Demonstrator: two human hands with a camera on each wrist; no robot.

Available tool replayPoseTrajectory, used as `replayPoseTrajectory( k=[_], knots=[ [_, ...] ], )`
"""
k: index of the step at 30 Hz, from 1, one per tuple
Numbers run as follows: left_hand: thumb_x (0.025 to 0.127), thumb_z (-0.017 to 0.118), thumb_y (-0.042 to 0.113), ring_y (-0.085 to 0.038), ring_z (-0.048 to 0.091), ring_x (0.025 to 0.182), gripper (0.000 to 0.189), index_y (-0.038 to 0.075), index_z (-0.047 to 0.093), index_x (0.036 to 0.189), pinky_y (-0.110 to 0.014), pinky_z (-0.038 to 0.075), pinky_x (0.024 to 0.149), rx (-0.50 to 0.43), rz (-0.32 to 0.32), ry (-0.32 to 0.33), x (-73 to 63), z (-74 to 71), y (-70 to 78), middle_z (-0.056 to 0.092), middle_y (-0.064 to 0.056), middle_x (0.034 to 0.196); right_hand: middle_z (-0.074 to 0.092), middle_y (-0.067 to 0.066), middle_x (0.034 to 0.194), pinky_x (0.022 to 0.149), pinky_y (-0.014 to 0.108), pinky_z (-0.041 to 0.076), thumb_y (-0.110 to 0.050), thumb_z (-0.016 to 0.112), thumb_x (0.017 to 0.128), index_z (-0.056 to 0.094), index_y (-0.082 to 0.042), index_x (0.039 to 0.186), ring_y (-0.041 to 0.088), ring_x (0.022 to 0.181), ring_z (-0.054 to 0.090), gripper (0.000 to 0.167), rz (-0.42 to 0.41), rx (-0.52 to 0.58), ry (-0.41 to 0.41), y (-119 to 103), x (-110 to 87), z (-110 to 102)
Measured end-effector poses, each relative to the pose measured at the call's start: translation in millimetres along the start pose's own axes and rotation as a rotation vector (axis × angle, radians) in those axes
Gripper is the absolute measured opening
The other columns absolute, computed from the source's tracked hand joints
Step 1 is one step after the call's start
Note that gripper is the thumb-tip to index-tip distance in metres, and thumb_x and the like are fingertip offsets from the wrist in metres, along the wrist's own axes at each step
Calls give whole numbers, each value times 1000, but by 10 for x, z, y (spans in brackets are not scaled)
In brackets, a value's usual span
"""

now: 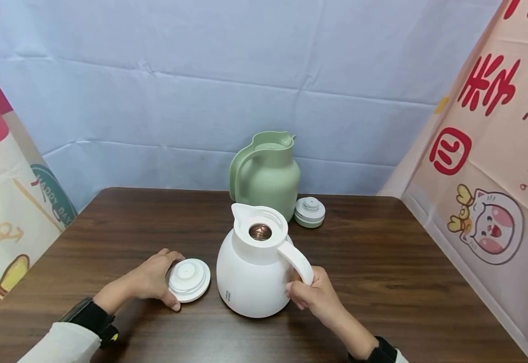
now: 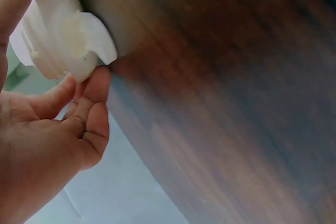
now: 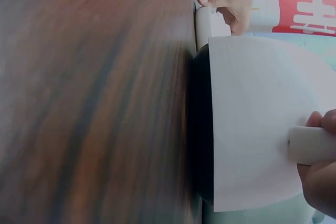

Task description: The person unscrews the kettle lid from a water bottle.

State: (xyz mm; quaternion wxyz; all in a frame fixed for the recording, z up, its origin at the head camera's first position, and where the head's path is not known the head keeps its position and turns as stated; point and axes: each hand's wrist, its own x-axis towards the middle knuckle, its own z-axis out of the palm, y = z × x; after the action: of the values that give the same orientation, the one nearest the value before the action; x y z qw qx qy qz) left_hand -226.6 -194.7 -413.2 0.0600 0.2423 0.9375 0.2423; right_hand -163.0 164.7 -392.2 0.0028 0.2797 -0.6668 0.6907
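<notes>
A white thermos jug stands upright on the table, its top uncovered and a coppery inside showing through the round mouth. Its spout points to the back left. My right hand grips the lower part of the jug's handle. Left of the jug, the round white lid sits low over the table, stepped side up. My left hand holds this lid by its left edge, thumb at the front and fingers behind. In the left wrist view the lid shows side-on between thumb and fingers.
Behind the white jug stands a green jug, near the table's back edge. A second lid, white over green, lies to its right. A pale cloth hangs behind the brown table, with printed cloths at both sides.
</notes>
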Motion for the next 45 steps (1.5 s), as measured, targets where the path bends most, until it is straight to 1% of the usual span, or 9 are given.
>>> replayPoseTrajectory(
  k=[5,9,14,23,27,33,37,42,45],
  knots=[
    [36,91,43,-23,48,91,97,0,53,114,-42,42,79,-10,-57,-37,-53,-39,-16,49,-6,102,34,17,42,46,25,40,13,50,75,40,4,54,22,36,34,25,14,15,-19,26,59,92],
    [36,92,42,-23,48,91,96,0,53,113,-42,42,79,-21,-74,-49,-87,-51,-50,49,-7,102,34,17,42,40,25,34,13,49,74,41,4,54,19,36,35,24,16,19,-23,49,86,141],
    [36,91,44,-23,49,93,96,-1,53,112,-43,41,80,-29,-90,-26,-117,-89,-112,50,-9,102,35,17,41,39,24,32,13,49,74,41,3,53,17,36,36,24,29,9,-20,66,146,209],
    [43,89,49,-25,50,95,97,-5,52,115,-44,42,80,-37,-127,-8,-181,-161,-247,52,-11,104,35,21,44,40,23,31,10,50,76,45,7,55,12,39,38,21,94,26,-33,103,333,382],
    [45,89,49,-27,50,95,100,-7,50,117,-44,42,79,-35,-156,-1,-202,-201,-304,52,-14,106,37,18,43,42,23,31,9,51,76,45,7,54,12,39,38,23,106,7,-19,133,418,451],
    [48,88,48,-31,50,96,100,-12,48,117,-46,43,78,-8,-182,12,-224,-275,-381,52,-18,107,40,6,43,42,23,32,11,50,77,48,8,55,12,39,39,23,122,5,-5,164,551,554],
    [49,89,46,-33,50,96,99,-14,47,116,-47,43,78,-8,-212,24,-215,-312,-440,53,-19,105,42,1,44,43,22,32,12,50,79,46,10,55,11,41,40,25,115,-11,5,101,640,643],
    [52,89,43,-34,50,92,97,-18,45,114,-48,43,76,-14,-259,28,-211,-367,-515,52,-22,101,43,2,48,46,22,34,11,51,83,44,12,57,10,44,41,27,109,-29,-24,-17,747,777],
    [52,89,43,-34,50,89,97,-19,45,112,-47,43,75,-6,-271,42,-205,-399,-558,52,-22,98,43,4,48,47,22,35,9,51,84,44,13,57,12,45,41,28,111,-41,-38,-4,825,836]
  ],
)
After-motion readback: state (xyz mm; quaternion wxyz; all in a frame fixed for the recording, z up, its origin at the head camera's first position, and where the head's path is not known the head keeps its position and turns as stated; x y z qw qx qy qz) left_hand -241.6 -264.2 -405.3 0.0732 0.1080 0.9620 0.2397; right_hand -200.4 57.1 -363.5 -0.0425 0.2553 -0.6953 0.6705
